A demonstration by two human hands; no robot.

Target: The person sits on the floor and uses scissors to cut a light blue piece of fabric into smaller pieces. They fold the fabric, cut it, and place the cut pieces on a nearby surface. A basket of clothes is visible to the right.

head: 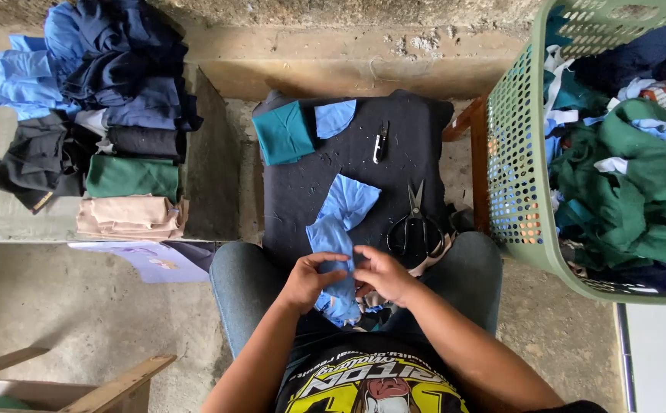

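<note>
My left hand point(307, 279) and right hand point(379, 274) both pinching light-blue cloth strip point(336, 229) over lap; scissors point(415, 223) just right on black pad point(394, 153).

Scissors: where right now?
Head view: scissors lie on the dark cloth-covered board, right of the light blue cloth, just above the right hand.

Light: even, soft daylight, moderately bright.
Shadows: faint ones under the hands point(348, 279) gripping the blue cloth point(337, 229); deeper shade beside the ledge point(218, 153) up-left of the grip.
Glare: a pale washed-out patch at far lower right.
Focus: sharp throughout.
Distortion: wide-angle bending toward the edges; the green basket point(524, 153) to the right leans.
</note>
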